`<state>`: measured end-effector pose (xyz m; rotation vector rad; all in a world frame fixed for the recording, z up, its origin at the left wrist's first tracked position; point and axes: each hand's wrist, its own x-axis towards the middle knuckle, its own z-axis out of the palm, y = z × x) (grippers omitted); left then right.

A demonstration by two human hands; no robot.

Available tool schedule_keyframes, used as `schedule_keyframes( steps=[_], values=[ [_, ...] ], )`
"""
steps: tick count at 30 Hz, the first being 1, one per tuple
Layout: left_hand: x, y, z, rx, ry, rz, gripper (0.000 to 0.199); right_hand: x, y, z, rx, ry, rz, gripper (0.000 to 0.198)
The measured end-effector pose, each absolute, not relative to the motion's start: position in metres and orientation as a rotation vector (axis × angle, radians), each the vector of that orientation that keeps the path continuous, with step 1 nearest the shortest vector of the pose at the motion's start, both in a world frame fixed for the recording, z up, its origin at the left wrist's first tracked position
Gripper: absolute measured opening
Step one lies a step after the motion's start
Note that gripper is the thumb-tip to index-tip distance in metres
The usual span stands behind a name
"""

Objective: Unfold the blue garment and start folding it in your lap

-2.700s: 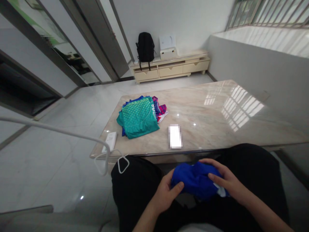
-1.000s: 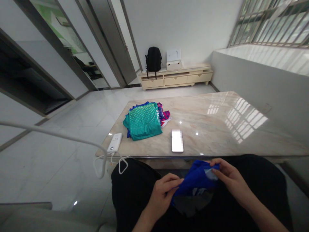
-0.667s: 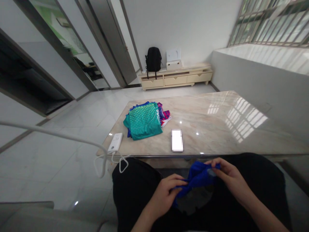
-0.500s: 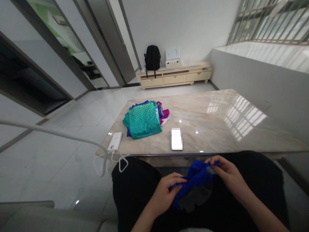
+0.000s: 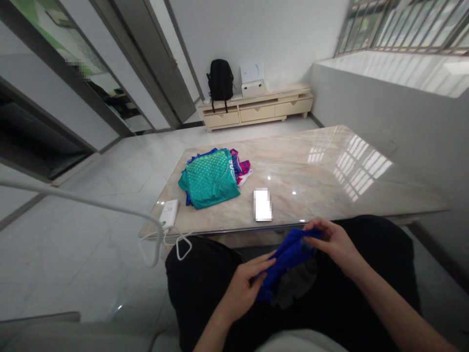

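A bunched piece of blue cloth (image 5: pixel 287 260) stretches between my two hands, above my lap and just in front of the table edge. My left hand (image 5: pixel 244 283) is closed on its lower left end, thumb below and fingers on top. At the upper right end, my right hand (image 5: pixel 331 242) pinches the cloth between thumb and fingers. What kind of garment it is, I cannot tell. On the table lies a pile of clothes with a green patterned shirt (image 5: pixel 210 178) on top; blue, pink and white pieces stick out beneath it.
The marble-look table (image 5: pixel 293 156) carries a phone (image 5: pixel 263 204) with a white screen and a white power bank (image 5: pixel 169 213). A white cable (image 5: pixel 185 244) loops at the table's left corner. Beyond, a low cabinet (image 5: pixel 256 113) holds a black backpack (image 5: pixel 220 80) and boxes (image 5: pixel 252 78).
The blue cloth is drawn straighter and flatter between my hands, both still holding it. The whole view has shifted slightly, so the room and table sit further left and higher.
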<state>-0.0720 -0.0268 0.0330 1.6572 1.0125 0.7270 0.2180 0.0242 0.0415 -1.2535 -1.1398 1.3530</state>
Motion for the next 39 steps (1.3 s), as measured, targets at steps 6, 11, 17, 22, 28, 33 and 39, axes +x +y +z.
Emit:
schedule_keyframes(
  steps=[6, 11, 17, 22, 28, 33, 39],
  values=[
    [-0.07, -0.025, 0.026, 1.608, 1.152, 0.805, 0.044, 0.229, 0.028, 0.05, -1.271, -1.491, 1.276, 0.038],
    [-0.066, -0.023, 0.029, 1.633, 1.162, 0.799, 0.037, 0.224, 0.026, 0.053, -1.196, -1.782, 1.056, 0.019],
    [-0.062, -0.025, 0.021, 1.707, 1.232, 0.811, 0.037, 0.219, 0.019, 0.048, -1.314, -1.85, 0.782, 0.019],
    [-0.058, -0.029, 0.004, 1.876, 1.189, 0.732, 0.02, 0.221, 0.011, 0.057, -1.212, -1.82, 0.504, 0.016],
    [-0.053, -0.031, -0.001, 1.916, 1.262, 0.76, 0.017, 0.229, 0.002, 0.083, -1.134, -2.084, 0.618, 0.018],
    [-0.049, -0.027, 0.008, 1.848, 1.377, 1.002, 0.017, 0.231, 0.003, 0.09, -1.15, -2.42, 0.582, 0.037],
    [-0.05, -0.027, 0.001, 2.165, 1.276, 1.184, 0.011, 0.24, 0.009, 0.096, -1.059, -2.232, 0.716, 0.019]
  ],
)
